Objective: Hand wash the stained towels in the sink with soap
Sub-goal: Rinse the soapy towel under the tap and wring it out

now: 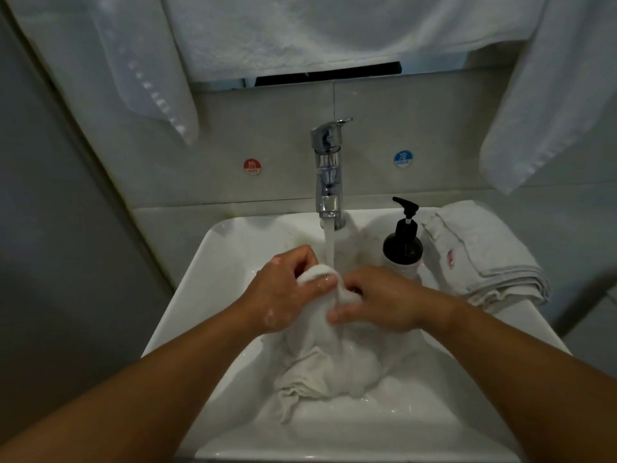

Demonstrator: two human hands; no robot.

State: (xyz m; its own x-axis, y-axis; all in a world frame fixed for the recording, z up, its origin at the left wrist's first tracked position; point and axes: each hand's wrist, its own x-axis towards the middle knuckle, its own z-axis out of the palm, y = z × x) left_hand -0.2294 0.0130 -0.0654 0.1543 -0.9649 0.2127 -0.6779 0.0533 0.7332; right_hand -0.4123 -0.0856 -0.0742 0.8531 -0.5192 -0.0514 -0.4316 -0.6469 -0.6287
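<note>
Head view, towel (317,357) bunched, fingers (322,281) partly hidden

The wet towel (320,359) is off-white in a white sink (213,248); the folded towel (480,248) is white with grey edging and a small red mark. The soap dispenser (403,242) is black and the faucet (329,172) silver. The pale grey tiles (434,128) carry a red sticker (252,166) and a blue sticker (403,158).
</note>
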